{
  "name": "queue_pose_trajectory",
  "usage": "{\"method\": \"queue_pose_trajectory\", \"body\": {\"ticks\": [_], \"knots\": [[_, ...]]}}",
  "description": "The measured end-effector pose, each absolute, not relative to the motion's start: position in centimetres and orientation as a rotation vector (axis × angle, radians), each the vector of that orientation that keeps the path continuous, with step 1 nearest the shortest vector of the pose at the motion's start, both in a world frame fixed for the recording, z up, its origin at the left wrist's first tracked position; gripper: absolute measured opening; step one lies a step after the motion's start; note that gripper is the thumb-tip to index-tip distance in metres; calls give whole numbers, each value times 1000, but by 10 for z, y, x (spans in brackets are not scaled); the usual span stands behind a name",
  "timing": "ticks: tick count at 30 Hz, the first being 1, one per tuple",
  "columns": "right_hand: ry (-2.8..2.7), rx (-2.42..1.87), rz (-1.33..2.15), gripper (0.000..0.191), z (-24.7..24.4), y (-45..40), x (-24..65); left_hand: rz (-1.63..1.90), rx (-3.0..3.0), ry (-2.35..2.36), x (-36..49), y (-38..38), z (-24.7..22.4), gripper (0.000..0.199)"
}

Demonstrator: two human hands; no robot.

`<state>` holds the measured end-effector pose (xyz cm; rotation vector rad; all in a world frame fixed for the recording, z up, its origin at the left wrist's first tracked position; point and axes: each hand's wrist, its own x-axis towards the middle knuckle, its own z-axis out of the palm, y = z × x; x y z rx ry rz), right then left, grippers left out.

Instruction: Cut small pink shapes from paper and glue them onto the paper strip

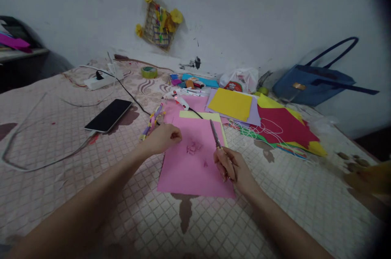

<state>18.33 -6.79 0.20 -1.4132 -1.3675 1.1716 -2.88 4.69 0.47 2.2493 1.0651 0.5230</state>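
My right hand [229,164] is closed round the handles of a pair of scissors [215,134], whose blades point away from me over the right side of a pink sheet of paper [186,175]. Small pink paper scraps [194,148] lie in a loose pile on that sheet. My left hand [165,138] is at the sheet's left edge with its fingers curled together; whatever they may pinch is hidden. Just beyond that hand lies a strip of purple, yellow and white paper pieces [152,120].
A glue gun [177,98] with a black cord lies behind the pink sheet. Coloured sheets [230,104] and tangled white string [259,130] are on the right, near a blue handbag [314,84]. On the left are a charging phone [109,115], a power strip [102,80] and green tape [149,72].
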Motion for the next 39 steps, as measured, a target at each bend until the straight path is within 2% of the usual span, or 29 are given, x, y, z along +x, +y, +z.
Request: {"method": "queue_pose_trajectory", "body": {"ticks": [7, 15, 20, 23, 32, 39], "knots": [[-1370, -1424, 1171, 42, 1, -67, 184, 512, 2348, 1168, -29, 49, 1, 11], [-1367, -1397, 1178, 42, 3, -67, 185, 687, 2489, 1222, -24, 39, 14, 15], [-1338, -1395, 1194, 42, 3, -67, 184, 297, 2543, 892, -27, 31, 15, 10], [-1331, -1403, 1207, 41, 3, -67, 185, 203, 2586, 747, -29, 28, 10, 15], [-1327, -1378, 1216, 38, 0, -66, 186, 409, 2641, 885, -11, 21, 6, 16], [-1312, -1382, 1218, 40, 5, -67, 184, 413, 2687, 833, -1, 16, -6, 14]]}}
